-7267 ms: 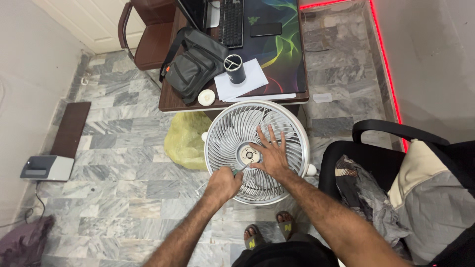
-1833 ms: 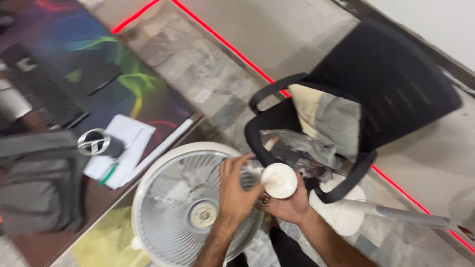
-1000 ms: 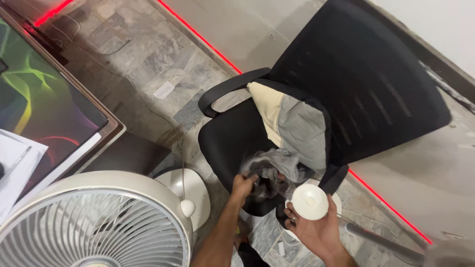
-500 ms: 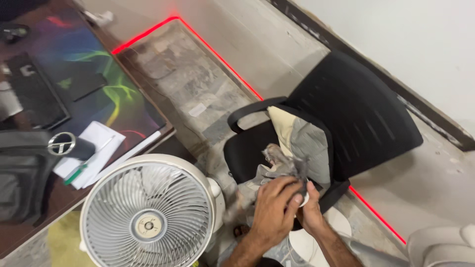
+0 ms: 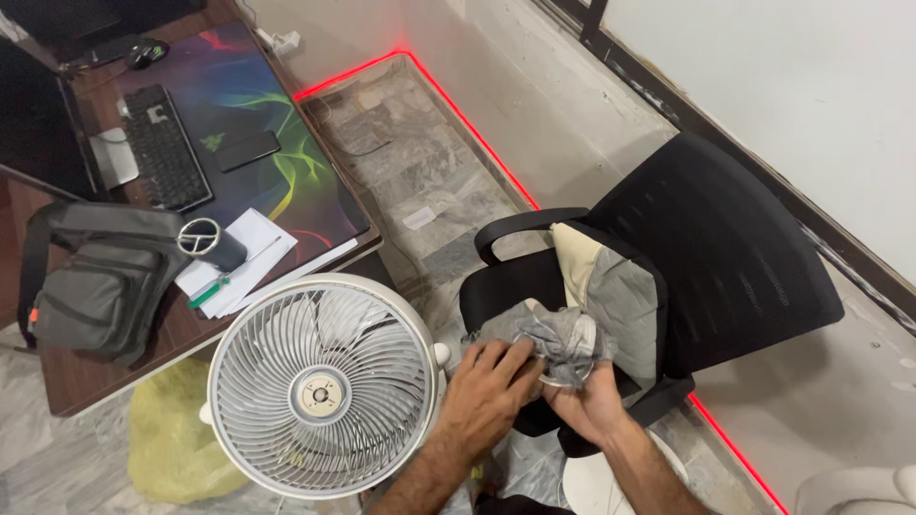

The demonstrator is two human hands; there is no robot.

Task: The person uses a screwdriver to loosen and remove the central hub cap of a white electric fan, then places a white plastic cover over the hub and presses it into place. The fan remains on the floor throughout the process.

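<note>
The fingers of the left hand lie spread and pressed flat on a crumpled grey cloth. The fingers of the right hand curl up from beneath and close on the same cloth, with a pale round edge just showing under the folds; what it is cannot be told. The cloth is bunched, grey with darker creases, and sits over the front of the seat of a black office chair, against a grey-and-cream cushion at the hands' 1 o'clock.

At 9 o'clock, just beside the left wrist, stands a white round fan, its grille facing up, leaving only a narrow gap to the chair seat. At 10 o'clock the wooden surface carries papers, a grey bag and a keyboard; its edge ends close above the fan. A red light strip runs along the floor from 12 to 4 o'clock, with bare floor beyond the chair.
</note>
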